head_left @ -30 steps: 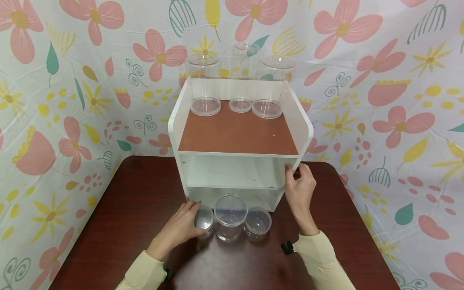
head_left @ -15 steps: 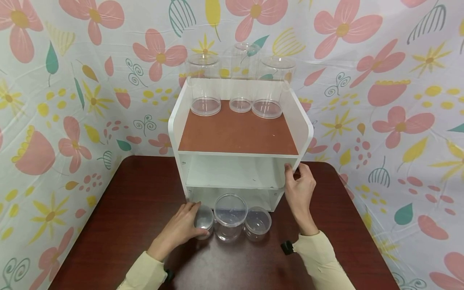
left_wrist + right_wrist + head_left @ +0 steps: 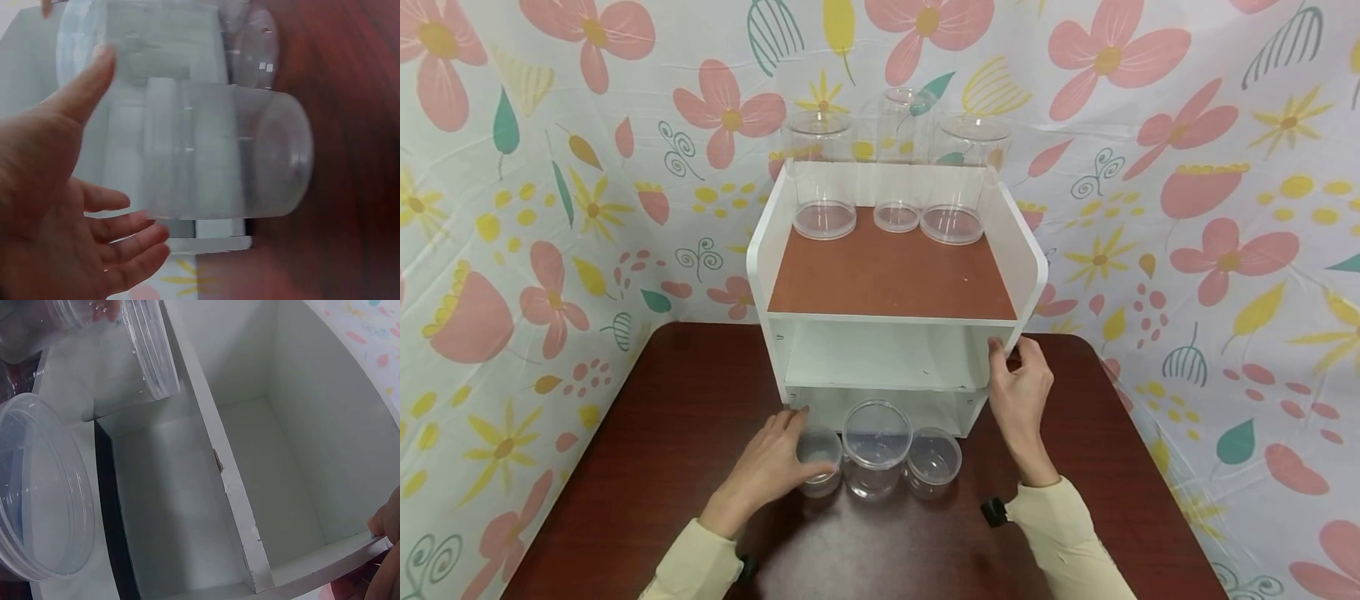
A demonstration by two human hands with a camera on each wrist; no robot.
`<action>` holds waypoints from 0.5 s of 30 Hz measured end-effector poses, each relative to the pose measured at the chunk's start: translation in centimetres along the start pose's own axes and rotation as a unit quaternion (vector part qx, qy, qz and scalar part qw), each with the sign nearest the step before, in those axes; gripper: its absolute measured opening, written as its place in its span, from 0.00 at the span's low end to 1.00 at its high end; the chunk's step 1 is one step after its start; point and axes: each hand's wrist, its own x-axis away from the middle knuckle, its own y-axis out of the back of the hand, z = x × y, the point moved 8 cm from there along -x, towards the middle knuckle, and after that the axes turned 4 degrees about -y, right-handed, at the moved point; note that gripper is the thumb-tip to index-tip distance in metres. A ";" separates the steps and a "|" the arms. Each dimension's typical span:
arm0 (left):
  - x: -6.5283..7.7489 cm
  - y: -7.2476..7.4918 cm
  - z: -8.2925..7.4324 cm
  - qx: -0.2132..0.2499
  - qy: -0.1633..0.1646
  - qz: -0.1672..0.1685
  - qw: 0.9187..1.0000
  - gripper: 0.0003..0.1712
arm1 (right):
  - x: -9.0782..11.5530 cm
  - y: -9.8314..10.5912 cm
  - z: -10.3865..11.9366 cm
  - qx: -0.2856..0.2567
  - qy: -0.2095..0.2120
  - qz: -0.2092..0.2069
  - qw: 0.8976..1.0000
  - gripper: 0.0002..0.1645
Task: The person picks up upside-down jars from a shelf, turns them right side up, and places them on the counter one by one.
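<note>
Three clear plastic jars stand in a row on the table before a white shelf unit (image 3: 891, 283). My left hand (image 3: 767, 462) is beside the left jar (image 3: 818, 447), thumb near its front and fingers on its far left side. In the left wrist view, the fingers are spread and apart from the jar (image 3: 212, 150). The taller middle jar (image 3: 877, 442) and the short right jar (image 3: 934, 458) stand close by. My right hand (image 3: 1022, 392) pinches the front edge of the shelf's right side panel; its fingertips are partly hidden behind the panel.
Three tall clear cylinders, among them a left one (image 3: 824, 218), stand on the brown top shelf. Below are two white compartments, the middle one (image 3: 887, 358) above the lower. A dark red table (image 3: 692, 400) holds everything, with a flowered cloth (image 3: 572, 108) behind.
My left hand has loosened and shifted slightly left and away from the shelf's front jars, its fingers opening around the left jar. The right hand keeps its place on the panel.
</note>
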 end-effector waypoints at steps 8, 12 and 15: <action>0.4 6.4 -3.0 0.034 -0.029 -0.090 0.995 0.46 | 0.0 0.0 0.1 -0.001 0.001 -0.002 1.000 0.09; 0.8 9.7 -5.2 0.071 -0.051 -0.121 0.989 0.39 | 0.0 0.0 0.2 -0.008 0.002 0.001 1.000 0.10; 0.9 12.0 -6.9 0.098 -0.071 -0.137 0.983 0.36 | 0.0 0.0 0.3 -0.014 0.003 0.002 1.000 0.10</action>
